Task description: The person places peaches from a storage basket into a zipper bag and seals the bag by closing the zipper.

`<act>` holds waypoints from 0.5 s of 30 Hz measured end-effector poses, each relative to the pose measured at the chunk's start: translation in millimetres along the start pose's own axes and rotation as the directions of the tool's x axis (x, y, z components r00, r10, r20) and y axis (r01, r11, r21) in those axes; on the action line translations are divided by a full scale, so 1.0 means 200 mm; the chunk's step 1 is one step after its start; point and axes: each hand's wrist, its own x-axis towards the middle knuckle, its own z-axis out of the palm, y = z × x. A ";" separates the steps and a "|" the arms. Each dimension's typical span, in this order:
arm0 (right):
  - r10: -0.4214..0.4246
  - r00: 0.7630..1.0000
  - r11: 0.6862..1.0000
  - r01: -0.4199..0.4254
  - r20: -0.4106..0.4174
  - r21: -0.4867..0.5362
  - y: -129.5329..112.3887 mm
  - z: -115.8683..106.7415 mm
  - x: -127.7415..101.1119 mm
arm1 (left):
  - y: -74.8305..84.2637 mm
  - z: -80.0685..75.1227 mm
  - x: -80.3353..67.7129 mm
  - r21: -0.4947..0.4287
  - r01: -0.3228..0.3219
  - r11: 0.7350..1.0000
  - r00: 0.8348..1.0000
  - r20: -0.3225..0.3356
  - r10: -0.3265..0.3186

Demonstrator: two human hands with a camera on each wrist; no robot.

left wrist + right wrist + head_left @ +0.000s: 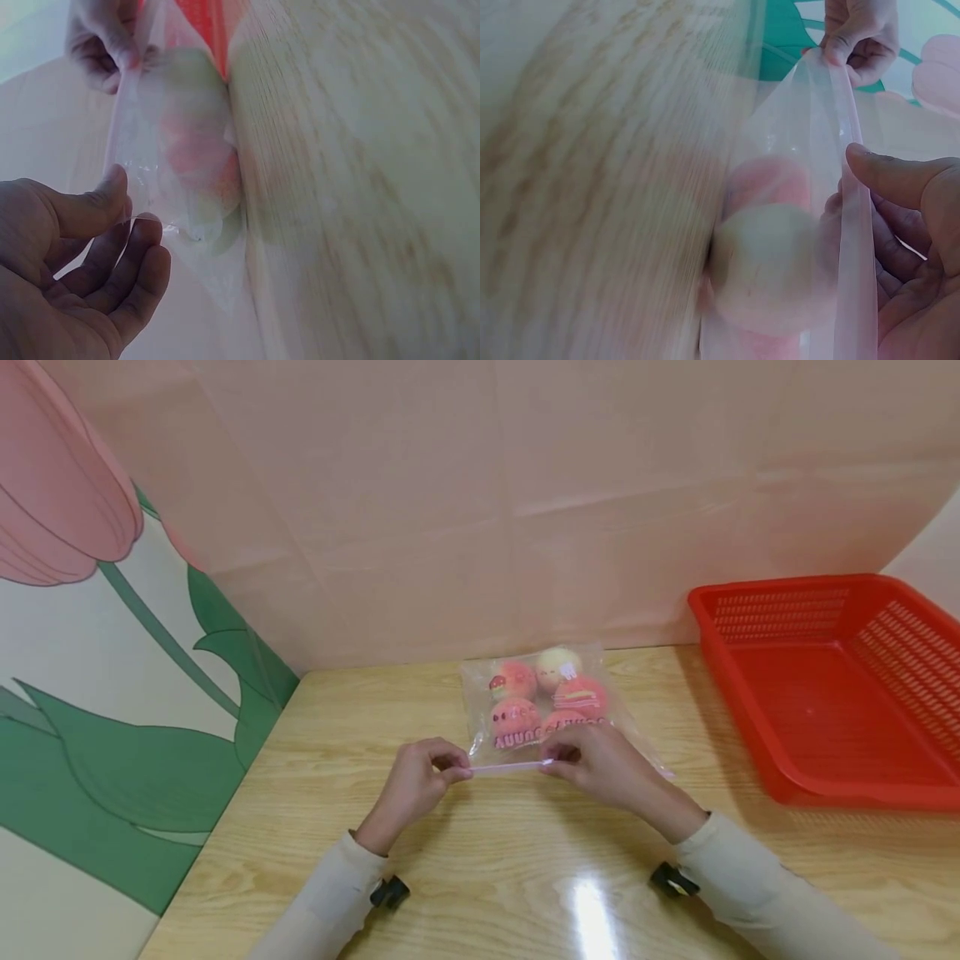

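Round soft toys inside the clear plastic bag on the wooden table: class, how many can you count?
4 show: one pink ball back left, one cream ball back right, one pink ball front left, one pink ball front right. The right hand may hide more.

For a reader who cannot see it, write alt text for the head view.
Two hands pinch the near edge of a clear plastic bag of round pink and cream buns on a wooden table: left hand at one end, right hand at the other. A red basket sits to the right.
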 end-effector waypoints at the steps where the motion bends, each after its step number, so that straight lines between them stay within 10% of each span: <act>1: 0.008 1.000 1.000 -0.008 0.004 -0.002 0.00 0.00 0.00 | 0.00 0.00 0.00 -0.002 0.001 1.000 1.000 0.001 -0.001; 15: 0.043 0.999 0.998 -0.043 0.022 -0.035 0.04 -0.04 -0.05 | -0.01 0.01 0.01 -0.001 0.005 1.000 1.000 0.008 -0.005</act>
